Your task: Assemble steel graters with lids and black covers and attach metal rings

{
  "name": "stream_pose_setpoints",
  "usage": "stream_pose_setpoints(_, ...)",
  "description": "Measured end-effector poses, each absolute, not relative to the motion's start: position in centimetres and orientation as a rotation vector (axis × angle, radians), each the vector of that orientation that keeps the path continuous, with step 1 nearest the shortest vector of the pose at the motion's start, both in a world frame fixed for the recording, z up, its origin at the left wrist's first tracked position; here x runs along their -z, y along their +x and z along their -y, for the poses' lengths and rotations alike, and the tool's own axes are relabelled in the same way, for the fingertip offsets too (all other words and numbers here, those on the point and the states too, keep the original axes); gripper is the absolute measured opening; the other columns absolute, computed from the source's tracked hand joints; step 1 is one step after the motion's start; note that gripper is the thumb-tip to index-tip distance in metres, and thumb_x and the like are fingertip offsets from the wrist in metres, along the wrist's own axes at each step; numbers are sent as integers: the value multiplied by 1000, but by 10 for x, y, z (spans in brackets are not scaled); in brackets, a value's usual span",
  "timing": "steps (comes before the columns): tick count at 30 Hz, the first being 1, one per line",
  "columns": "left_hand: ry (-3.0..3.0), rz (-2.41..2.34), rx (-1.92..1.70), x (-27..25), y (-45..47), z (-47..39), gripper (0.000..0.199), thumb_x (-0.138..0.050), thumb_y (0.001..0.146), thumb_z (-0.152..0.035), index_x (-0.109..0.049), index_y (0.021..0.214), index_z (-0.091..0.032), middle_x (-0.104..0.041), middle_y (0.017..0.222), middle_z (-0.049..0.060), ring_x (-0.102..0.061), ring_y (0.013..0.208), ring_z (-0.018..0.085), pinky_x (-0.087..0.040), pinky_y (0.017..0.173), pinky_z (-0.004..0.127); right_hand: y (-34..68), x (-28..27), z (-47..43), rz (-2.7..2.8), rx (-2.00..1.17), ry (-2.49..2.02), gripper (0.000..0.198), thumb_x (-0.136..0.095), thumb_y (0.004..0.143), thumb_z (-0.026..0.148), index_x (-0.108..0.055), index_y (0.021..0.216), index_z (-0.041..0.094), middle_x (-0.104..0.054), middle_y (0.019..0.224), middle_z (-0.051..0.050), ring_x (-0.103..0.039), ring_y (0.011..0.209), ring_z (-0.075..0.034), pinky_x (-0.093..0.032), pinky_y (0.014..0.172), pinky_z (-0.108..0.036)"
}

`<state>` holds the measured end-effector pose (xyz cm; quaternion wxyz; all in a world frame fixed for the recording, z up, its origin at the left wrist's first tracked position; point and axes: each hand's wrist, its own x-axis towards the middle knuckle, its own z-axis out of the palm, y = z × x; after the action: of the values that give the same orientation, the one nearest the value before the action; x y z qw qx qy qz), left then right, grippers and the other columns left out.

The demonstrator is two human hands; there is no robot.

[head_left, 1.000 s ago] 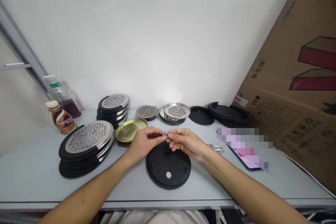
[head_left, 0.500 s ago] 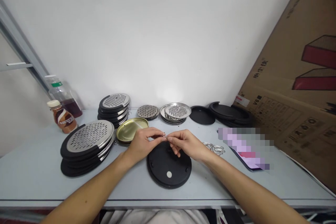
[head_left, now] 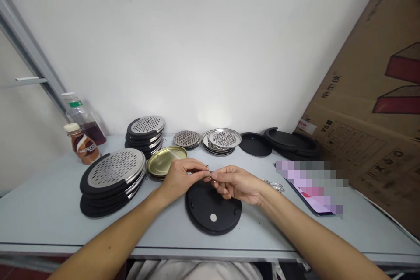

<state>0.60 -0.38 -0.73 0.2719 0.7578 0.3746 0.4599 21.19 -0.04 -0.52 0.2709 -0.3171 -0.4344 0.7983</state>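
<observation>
Pinching a small wire piece between thumb and fingertips, the left hand meets the right hand, which has its own thumb and forefinger closed on the metal too! Both grips are tight, fingertip to fingertip; the piece is mostly covered by the fingers, so its shape is hard to call, though it looks like a bent hook. And where is it? Up above the far edge of a black disc lying on the grey table, a pale round spot near the disc's front. Look right: loose wire hooks lie just beyond the right wrist! Over on the left, a gold-coloured lid sits near the left hand, beside a stack of black-rimmed perforated discs.
</observation>
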Motion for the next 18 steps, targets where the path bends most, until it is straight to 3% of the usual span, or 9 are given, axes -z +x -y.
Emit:
stream_pose_setpoints(5,1961,-1088,-1215,5,6,3,9,-74,78,-26,-77,82,-18,-76,86,5,-70,81,19,-55,74,27,211,6,-1,1274,-1915,-877,30,-83,68,37,-72,74,9,-60,63,-1,-50,51,-6,-39,46,-19)
stream_pose_setpoints(9,2118,-1043,-1218,4,6,5,7,-71,81,-22,-77,82,-19,-76,86,5,-70,81,18,-55,75,27,211,4,-2,1333,-1771,-924,32,-83,66,38,-73,78,10,-60,62,0,-51,53,-7,-42,51,-21)
stream_pose_setpoints(13,2233,-957,-1291,4,5,6,8,-70,82,-19,-77,83,-19,-76,86,5,-70,80,17,-55,77,28,212,1,-1,1353,-1902,-884,32,-82,68,39,-71,77,11,-58,64,0,-50,53,-7,-39,50,-22)
stream_pose_setpoints(18,2265,-973,-1287,5,3,2,7,-72,81,-20,-78,83,-22,-76,87,4,-70,80,18,-56,76,28,216,3,-3,1403,-1938,-832,30,-79,72,38,-68,74,10,-49,54,4,-39,47,-5,-27,45,-21)
